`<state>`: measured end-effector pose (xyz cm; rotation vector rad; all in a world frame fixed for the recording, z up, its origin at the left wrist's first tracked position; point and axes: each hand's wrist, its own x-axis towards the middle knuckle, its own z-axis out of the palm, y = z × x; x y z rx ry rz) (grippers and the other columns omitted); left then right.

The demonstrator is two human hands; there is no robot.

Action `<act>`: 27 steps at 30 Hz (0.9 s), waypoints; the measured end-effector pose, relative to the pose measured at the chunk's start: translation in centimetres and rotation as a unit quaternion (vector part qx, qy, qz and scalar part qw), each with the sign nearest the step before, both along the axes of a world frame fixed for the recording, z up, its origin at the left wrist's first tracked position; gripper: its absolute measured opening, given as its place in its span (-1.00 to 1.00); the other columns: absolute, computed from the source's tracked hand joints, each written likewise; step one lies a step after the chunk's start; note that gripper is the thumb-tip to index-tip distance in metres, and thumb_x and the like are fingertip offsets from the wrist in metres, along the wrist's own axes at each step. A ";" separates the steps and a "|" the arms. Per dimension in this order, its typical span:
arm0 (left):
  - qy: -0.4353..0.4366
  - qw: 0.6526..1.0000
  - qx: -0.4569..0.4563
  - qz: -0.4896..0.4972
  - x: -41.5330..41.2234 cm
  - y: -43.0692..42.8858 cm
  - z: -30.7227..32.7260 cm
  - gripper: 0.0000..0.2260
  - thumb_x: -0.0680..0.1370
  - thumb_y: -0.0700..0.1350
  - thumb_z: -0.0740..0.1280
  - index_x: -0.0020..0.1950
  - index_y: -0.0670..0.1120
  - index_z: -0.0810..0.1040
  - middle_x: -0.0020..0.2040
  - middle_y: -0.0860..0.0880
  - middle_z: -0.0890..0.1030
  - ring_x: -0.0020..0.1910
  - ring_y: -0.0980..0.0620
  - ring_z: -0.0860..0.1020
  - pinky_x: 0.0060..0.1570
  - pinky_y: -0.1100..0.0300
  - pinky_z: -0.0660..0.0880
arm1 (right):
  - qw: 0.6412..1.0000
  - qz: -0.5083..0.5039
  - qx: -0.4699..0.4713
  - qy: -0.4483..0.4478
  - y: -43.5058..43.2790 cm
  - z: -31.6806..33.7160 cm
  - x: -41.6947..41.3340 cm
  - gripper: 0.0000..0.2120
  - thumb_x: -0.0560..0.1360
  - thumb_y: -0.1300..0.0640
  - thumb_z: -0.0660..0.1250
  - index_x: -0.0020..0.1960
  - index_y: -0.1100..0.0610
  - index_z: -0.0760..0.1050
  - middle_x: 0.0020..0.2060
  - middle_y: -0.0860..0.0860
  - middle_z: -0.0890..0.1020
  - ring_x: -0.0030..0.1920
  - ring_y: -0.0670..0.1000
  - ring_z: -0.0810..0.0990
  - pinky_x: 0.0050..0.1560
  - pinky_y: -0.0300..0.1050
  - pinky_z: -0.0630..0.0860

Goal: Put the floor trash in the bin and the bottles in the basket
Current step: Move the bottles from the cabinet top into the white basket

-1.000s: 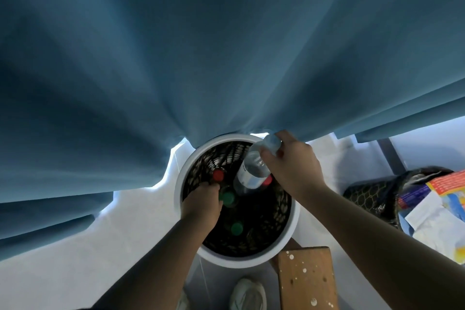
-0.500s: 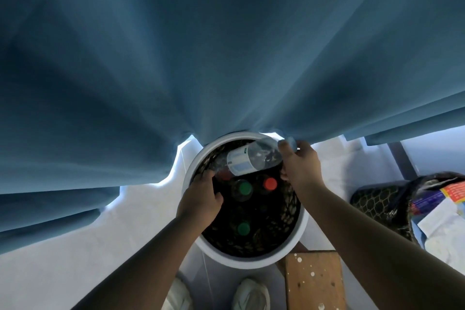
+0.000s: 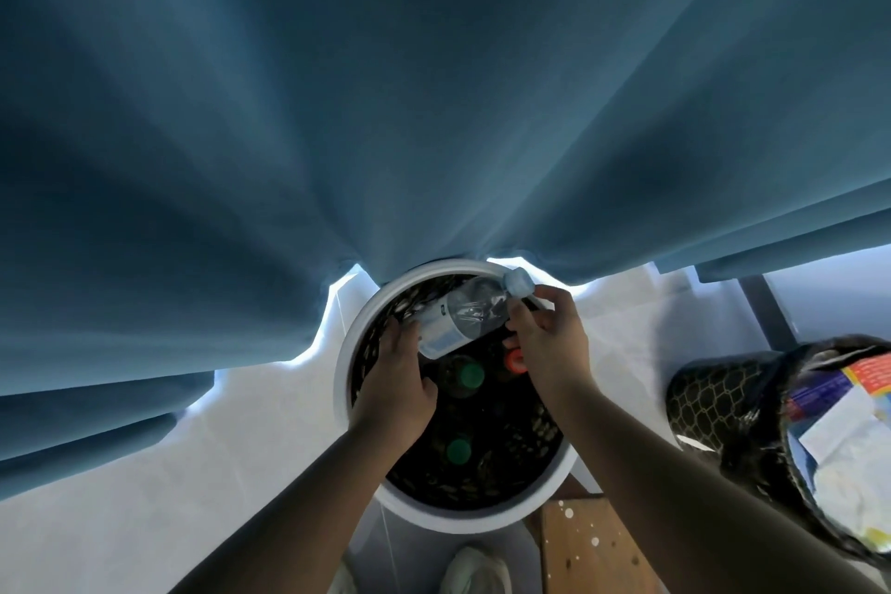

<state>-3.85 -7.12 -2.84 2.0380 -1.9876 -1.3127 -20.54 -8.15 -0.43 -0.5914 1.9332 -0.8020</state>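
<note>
Bottle step: your right hand (image 3: 549, 342) pinches the clear water bottle (image 3: 458, 321) by its neck and your left hand (image 3: 398, 376) cups its base, at 12 o'clock over the basket (image 3: 482, 521). Next, lower it in and release.

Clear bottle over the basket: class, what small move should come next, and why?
Probably lower the clear bottle base-first into the basket: it lies tilted over the opening, right hand pinching its neck, left hand at its base.

basket (image 3: 344, 352) 1 | bin (image 3: 713, 405) 1 | clear bottle (image 3: 458, 318) 1 | green caps (image 3: 470, 374) 2 | red cap (image 3: 516, 361) 1
</note>
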 end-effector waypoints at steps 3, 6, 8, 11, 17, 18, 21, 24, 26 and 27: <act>-0.030 0.999 -0.014 -0.005 -0.1 0.0 -0.1 -0.35 0.50 -0.16 0.25 0.53 0.05 0.05 0.49 0.00 0.21 0.29 -0.09 0.44 0.18 0.05 0.46 | 1.000 0.023 -0.010 0.011 -0.1 0.1 0.0 -0.73 0.53 0.04 0.31 0.20 -0.06 0.35 -0.20 0.01 0.63 -0.33 -0.03 0.61 -0.38 -0.12 0.56; -0.055 0.998 -0.040 -0.003 -0.2 -0.1 -0.1 -0.38 0.49 -0.15 0.25 0.51 0.07 0.09 0.42 0.00 0.32 0.26 -0.08 0.46 0.12 0.05 0.48 | 0.999 0.038 -0.024 0.030 -0.4 0.1 -0.2 -0.79 0.55 0.07 0.27 0.16 -0.10 0.39 -0.26 -0.04 0.60 -0.36 -0.04 0.60 -0.33 -0.05 0.61; -0.055 0.997 -0.044 -0.007 -0.4 -0.1 -0.1 -0.38 0.50 -0.15 0.25 0.51 0.05 0.09 0.43 -0.01 0.29 0.27 -0.08 0.45 0.13 0.06 0.47 | 0.995 0.076 -0.017 0.056 -0.5 -0.4 -0.3 -0.83 0.56 0.07 0.26 0.13 -0.09 0.45 -0.26 -0.09 0.61 -0.35 -0.06 0.61 -0.26 0.01 0.64; -0.049 0.998 -0.024 -0.015 -0.6 0.1 -0.5 -0.35 0.51 -0.14 0.27 0.53 0.04 0.04 0.49 0.00 0.21 0.29 -0.07 0.44 0.14 0.08 0.46 | 0.986 0.145 -0.001 0.083 -0.4 -0.9 0.1 -0.77 0.53 0.03 0.27 0.16 -0.18 0.48 -0.18 -0.16 0.63 -0.20 -0.07 0.64 -0.09 0.07 0.63; -0.013 0.999 0.032 0.009 -0.2 0.3 -1.5 -0.28 0.49 -0.09 0.33 0.54 0.01 0.00 0.46 -0.06 0.29 0.37 -0.07 0.36 0.30 0.02 0.39 | 0.966 0.245 0.019 0.075 0.0 -0.9 0.5 -0.63 0.53 0.06 0.26 0.34 -0.09 0.43 -0.06 -0.14 0.65 -0.14 -0.09 0.60 -0.07 -0.05 0.62; -0.023 0.999 0.023 0.013 -0.2 0.3 -1.5 -0.30 0.50 -0.07 0.33 0.54 0.01 0.02 0.46 -0.05 0.31 0.36 -0.07 0.38 0.28 0.03 0.41 | 0.969 0.240 0.016 0.061 0.1 -0.8 0.7 -0.60 0.53 0.05 0.28 0.36 -0.10 0.40 -0.02 -0.13 0.65 -0.11 -0.11 0.61 -0.05 -0.03 0.62; -0.036 0.998 -0.042 0.026 -0.6 0.1 -0.9 -0.35 0.51 -0.02 0.34 0.51 0.02 0.09 0.42 -0.01 0.37 0.32 -0.05 0.42 0.22 0.04 0.45 | 0.976 0.215 0.002 0.021 0.3 -0.9 1.1 -0.57 0.51 0.06 0.33 0.36 -0.15 0.38 0.00 -0.13 0.63 -0.05 -0.10 0.63 -0.01 0.01 0.63; -0.033 0.996 -0.080 0.028 -1.0 -0.5 -0.4 -0.32 0.51 0.01 0.34 0.52 0.04 0.04 0.44 -0.02 0.34 0.34 -0.06 0.40 0.22 0.03 0.44 | 0.971 0.240 0.001 0.003 0.4 -0.8 1.3 -0.59 0.55 0.12 0.26 0.37 -0.15 0.38 0.01 -0.11 0.63 -0.01 -0.08 0.62 0.03 -0.04 0.61; -0.024 0.995 -0.091 0.019 -1.1 -0.9 -0.3 -0.27 0.52 -0.02 0.33 0.54 0.10 -0.06 0.49 0.00 0.25 0.37 -0.07 0.37 0.25 0.00 0.42 | 0.958 0.286 -0.003 0.022 0.7 -0.4 1.6 -0.60 0.59 0.14 0.22 0.40 -0.08 0.38 0.05 -0.10 0.61 0.03 -0.10 0.60 0.09 -0.22 0.53; -0.023 0.995 -0.099 0.007 -1.1 -1.1 -0.2 -0.25 0.52 -0.04 0.33 0.54 0.12 -0.09 0.50 0.00 0.22 0.38 -0.08 0.37 0.24 -0.01 0.43 | 0.954 0.299 -0.007 0.030 0.7 -0.1 1.8 -0.60 0.59 0.15 0.21 0.41 -0.05 0.37 0.10 -0.08 0.60 0.09 -0.10 0.58 0.10 -0.30 0.47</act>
